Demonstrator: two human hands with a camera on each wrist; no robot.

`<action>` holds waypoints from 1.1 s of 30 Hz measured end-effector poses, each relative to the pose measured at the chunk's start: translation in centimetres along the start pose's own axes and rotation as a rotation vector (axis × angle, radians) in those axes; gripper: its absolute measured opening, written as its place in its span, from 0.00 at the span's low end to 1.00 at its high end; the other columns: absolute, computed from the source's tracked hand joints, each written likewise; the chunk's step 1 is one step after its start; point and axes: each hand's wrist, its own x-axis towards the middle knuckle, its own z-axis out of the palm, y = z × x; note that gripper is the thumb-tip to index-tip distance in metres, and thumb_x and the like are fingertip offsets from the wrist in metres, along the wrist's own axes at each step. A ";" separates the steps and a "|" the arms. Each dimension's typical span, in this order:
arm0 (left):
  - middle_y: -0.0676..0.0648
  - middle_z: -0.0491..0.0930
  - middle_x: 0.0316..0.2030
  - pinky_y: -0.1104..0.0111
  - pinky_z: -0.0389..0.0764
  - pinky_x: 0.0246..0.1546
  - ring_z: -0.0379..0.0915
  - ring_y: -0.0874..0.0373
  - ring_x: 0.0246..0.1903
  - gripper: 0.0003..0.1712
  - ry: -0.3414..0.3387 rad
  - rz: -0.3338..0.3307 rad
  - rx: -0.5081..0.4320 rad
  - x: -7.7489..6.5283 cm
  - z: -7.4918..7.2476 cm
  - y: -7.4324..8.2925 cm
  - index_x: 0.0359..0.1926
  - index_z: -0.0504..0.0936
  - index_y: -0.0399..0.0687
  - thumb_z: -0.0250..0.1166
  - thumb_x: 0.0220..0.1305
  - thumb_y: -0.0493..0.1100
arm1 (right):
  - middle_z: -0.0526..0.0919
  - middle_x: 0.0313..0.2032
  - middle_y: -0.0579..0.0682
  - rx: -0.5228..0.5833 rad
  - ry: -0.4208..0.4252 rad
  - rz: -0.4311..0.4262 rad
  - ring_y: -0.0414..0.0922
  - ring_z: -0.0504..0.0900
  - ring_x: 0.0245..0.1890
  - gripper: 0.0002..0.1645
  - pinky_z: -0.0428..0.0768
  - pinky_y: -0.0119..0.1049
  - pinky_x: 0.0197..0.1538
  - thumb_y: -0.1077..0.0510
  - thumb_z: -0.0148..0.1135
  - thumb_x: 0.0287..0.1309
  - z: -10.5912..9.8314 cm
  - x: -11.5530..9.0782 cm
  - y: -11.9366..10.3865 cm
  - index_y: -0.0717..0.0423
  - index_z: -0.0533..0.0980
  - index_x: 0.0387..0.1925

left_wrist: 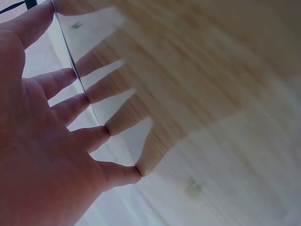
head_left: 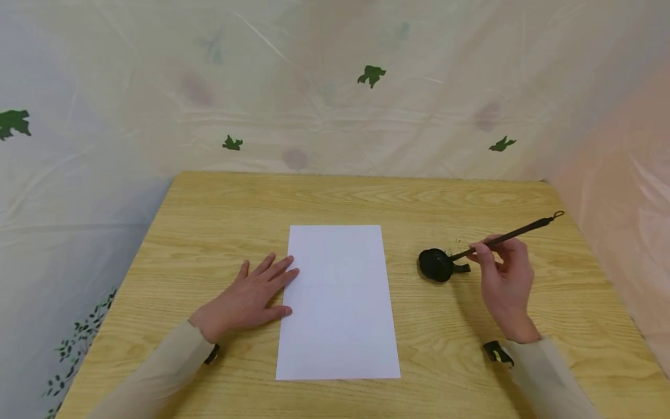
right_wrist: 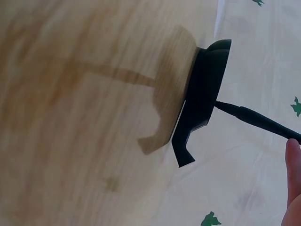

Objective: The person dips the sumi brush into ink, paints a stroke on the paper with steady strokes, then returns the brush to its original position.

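A sheet of white paper (head_left: 337, 302) lies upright in front of me on the table. My left hand (head_left: 248, 297) rests flat with fingers spread, its thumb and nearest fingertips on the paper's left edge. In the left wrist view the fingertips of that hand (left_wrist: 61, 127) touch the glossy surface. My right hand (head_left: 506, 285) pinches a dark writing brush (head_left: 515, 234) with a hanging loop at its end. The brush slants down into a small black ink dish (head_left: 435, 265) with a short handle, right of the paper. Its bristles are hidden inside the dish (right_wrist: 204, 87).
The wood-grain table (head_left: 225, 221) reaches back to a pale hanging cloth (head_left: 314, 105) with green bird shapes. More cloth hangs at the left and right sides. Small dark specks lie on the table just behind the dish. Each wrist wears a dark band.
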 end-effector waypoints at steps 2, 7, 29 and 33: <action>0.45 0.52 0.81 0.25 0.47 0.66 0.41 0.37 0.80 0.44 0.000 0.000 -0.003 0.0 0.0 0.0 0.80 0.61 0.51 0.64 0.72 0.62 | 0.80 0.43 0.48 -0.021 -0.008 0.000 0.37 0.85 0.42 0.14 0.84 0.25 0.44 0.83 0.57 0.63 0.0 0.0 0.0 0.85 0.68 0.49; 0.45 0.52 0.81 0.25 0.47 0.66 0.41 0.37 0.80 0.44 0.003 0.001 -0.002 0.0 0.0 0.1 0.80 0.62 0.51 0.64 0.72 0.62 | 0.79 0.44 0.45 -0.048 -0.011 0.000 0.36 0.85 0.42 0.14 0.83 0.24 0.44 0.84 0.57 0.61 -0.2 -0.1 0.1 0.84 0.70 0.49; 0.46 0.53 0.81 0.25 0.48 0.66 0.41 0.36 0.79 0.43 0.010 -0.003 -0.014 -0.2 -0.4 0.2 0.80 0.62 0.51 0.63 0.73 0.63 | 0.84 0.43 0.42 -0.007 -0.026 -0.068 0.37 0.87 0.42 0.16 0.83 0.25 0.46 0.85 0.59 0.58 -0.6 0.4 0.1 0.84 0.73 0.48; 0.45 0.53 0.81 0.25 0.48 0.66 0.41 0.36 0.80 0.43 0.004 -0.001 -0.022 -0.2 -0.5 0.2 0.80 0.62 0.51 0.63 0.73 0.62 | 0.84 0.43 0.43 -0.017 -0.056 -0.084 0.37 0.87 0.42 0.18 0.83 0.25 0.47 0.87 0.58 0.55 -0.5 0.4 0.0 0.84 0.73 0.49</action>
